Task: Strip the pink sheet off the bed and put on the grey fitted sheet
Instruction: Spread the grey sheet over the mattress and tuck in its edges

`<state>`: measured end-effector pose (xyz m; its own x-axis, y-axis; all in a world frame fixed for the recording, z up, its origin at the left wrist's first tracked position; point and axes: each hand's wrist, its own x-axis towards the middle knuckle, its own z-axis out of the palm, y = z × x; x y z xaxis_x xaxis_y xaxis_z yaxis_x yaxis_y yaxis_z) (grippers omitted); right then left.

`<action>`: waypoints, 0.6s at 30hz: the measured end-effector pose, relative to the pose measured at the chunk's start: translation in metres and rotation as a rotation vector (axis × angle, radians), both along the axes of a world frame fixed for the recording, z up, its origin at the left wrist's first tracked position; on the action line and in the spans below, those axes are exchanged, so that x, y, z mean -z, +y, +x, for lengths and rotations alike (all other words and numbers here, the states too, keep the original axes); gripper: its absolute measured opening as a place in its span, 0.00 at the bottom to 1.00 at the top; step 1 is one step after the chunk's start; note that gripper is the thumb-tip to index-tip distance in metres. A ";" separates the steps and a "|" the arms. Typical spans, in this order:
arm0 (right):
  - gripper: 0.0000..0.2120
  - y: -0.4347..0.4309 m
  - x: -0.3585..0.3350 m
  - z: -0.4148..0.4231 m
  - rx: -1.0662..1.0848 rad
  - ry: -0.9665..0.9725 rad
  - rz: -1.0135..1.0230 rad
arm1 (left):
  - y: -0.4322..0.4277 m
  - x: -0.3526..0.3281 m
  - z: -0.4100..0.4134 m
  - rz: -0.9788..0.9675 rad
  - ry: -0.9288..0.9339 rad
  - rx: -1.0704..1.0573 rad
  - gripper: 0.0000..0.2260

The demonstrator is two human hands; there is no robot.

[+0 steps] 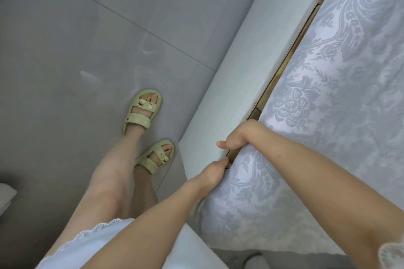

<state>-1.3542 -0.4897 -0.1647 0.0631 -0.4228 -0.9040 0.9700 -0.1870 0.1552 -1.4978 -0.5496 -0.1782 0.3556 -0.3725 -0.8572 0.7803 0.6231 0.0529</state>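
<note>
Covering [328,94], pale and floral-patterned, at right, long axis running from the near corner up to the top right, parallel to and just beside the pale bed rail [240,61], a narrow strip of wooden base [281,67] showing between them; sheet or bare ticking, cannot tell. Left hand [215,170] and right hand [237,135] at the near corner, fingers of both curled over the covering's edge at the gap, right thumb out on the rail. Open grey tiled floor [87,39] left of the rail, 2 sandalled feet [143,111] near its end.
</note>
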 end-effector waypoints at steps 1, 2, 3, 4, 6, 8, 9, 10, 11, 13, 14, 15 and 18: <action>0.35 -0.004 0.004 -0.004 -0.033 -0.008 0.011 | 0.003 0.002 0.001 0.012 -0.003 0.006 0.23; 0.35 -0.007 0.006 -0.007 -0.068 -0.007 0.030 | 0.007 0.003 0.002 0.046 -0.033 0.041 0.24; 0.34 -0.009 0.003 -0.009 -0.104 -0.006 0.067 | 0.011 0.003 0.002 0.092 -0.064 0.077 0.25; 0.34 -0.012 -0.001 -0.010 -0.144 -0.010 0.154 | 0.013 0.004 0.000 0.153 -0.087 0.089 0.24; 0.31 -0.015 -0.012 -0.010 -0.169 -0.047 0.490 | 0.019 0.003 -0.004 0.231 -0.129 0.031 0.20; 0.25 -0.023 -0.028 -0.013 -0.003 -0.158 0.956 | 0.022 0.000 -0.009 0.199 -0.161 -0.060 0.15; 0.21 -0.030 -0.039 -0.013 0.076 -0.233 1.173 | 0.022 -0.003 -0.012 0.182 -0.177 -0.094 0.15; 0.18 -0.037 -0.050 -0.011 0.121 -0.321 1.389 | 0.021 -0.008 -0.014 0.175 -0.188 -0.106 0.17; 0.16 -0.047 -0.059 -0.006 0.114 -0.423 1.592 | 0.019 -0.014 -0.015 0.187 -0.197 -0.094 0.19; 0.17 -0.076 -0.075 0.006 0.119 -0.702 1.729 | 0.015 -0.025 -0.017 0.381 -0.278 0.042 0.20; 0.22 -0.092 -0.077 0.008 0.212 -0.838 1.669 | 0.015 -0.031 -0.015 0.530 -0.320 0.124 0.20; 0.28 -0.108 -0.076 0.003 0.363 -0.932 1.562 | 0.018 -0.038 -0.011 0.658 -0.331 0.153 0.19; 0.36 -0.150 -0.064 -0.056 0.628 -0.828 1.233 | 0.038 -0.057 0.015 0.786 -0.281 0.057 0.18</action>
<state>-1.4099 -0.6398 -0.1010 0.7886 0.3532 -0.5033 0.4261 -0.9041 0.0333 -1.4829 -0.5112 -0.1212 0.5937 0.2726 -0.7571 0.7024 0.2836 0.6529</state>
